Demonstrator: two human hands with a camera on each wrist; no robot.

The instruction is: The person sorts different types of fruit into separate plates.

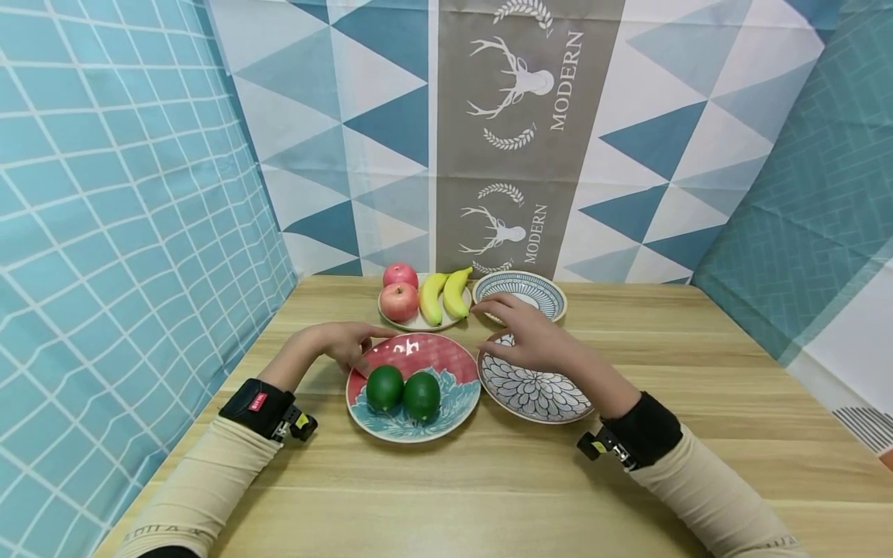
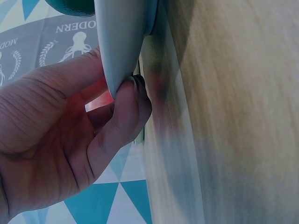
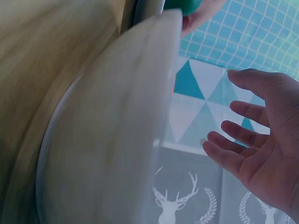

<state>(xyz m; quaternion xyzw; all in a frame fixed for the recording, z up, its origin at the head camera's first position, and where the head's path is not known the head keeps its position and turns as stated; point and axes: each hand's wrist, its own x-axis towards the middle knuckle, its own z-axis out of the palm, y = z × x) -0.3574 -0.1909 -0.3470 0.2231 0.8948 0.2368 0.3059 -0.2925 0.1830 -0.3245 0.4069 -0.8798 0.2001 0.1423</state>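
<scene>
Pinching a two-tone plate [image 1: 425, 353], left hand [image 1: 344, 343]; loosely spread, right hand [image 1: 525, 335] above floral plate [image 1: 536, 394]; backdrop [image 1: 453, 101] reading "MODERN".

We see a pale wood-grain tabletop [image 1: 446, 496]. Directly on it, we find a red-and-blue plate [image 1: 449, 361], a petal-patterned bowl [image 1: 537, 391] just beside it on the right, and, farther back, a small white plate [image 1: 417, 322] near a blue-patterned bowl [image 1: 526, 288].

Wears cream sleeves [image 1: 223, 457] with dark lettering, plus thick black wristbands [image 1: 645, 430] at the sleeve ends. Shows a red label [image 1: 258, 401] on the left one. Carries small black, yellow-marked cameras [image 1: 591, 445] on silvery fittings [image 1: 619, 453].
</scene>
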